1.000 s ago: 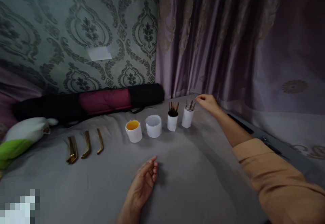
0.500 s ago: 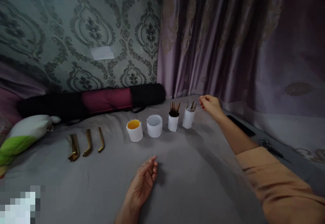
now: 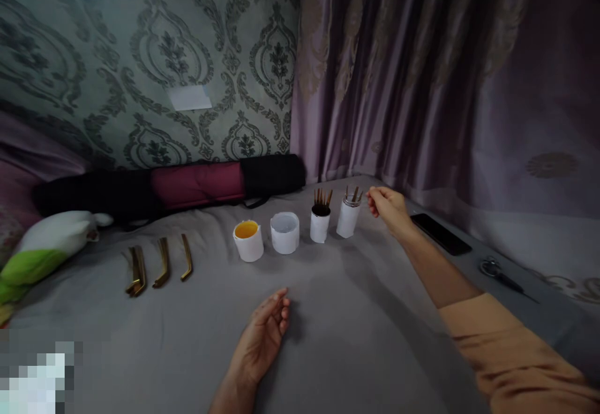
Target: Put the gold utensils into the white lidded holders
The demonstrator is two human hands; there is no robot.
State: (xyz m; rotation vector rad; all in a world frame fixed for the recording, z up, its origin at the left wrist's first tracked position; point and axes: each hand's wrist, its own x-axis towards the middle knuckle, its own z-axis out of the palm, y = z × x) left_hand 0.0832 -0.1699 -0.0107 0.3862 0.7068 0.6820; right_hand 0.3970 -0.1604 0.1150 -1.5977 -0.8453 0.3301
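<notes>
My right hand is in the air just right of a tall white jar, from which several thin brown pointed tips stick out. Its thumb and fingertips are pressed together close to the jar's rim; whatever may be between them is too small to make out. Beside that jar stands a white-wrapped tin with several more pointed tips upright in it. Low in front, my left hand rests on the grey sheet, palm sideways, fingers loosely curved and apart from the thumb, with nothing in it.
Left of the tin are a white tub and a white cup with an orange inside. Bent gold-coloured tools lie farther left. A black-and-maroon roll lines the wall. A phone and a dark pointed object lie right.
My right hand has come down slightly beside the jar, its fingertips still together. The forearm has dropped a little, uncovering more of the phone. My left hand is nearly still.
</notes>
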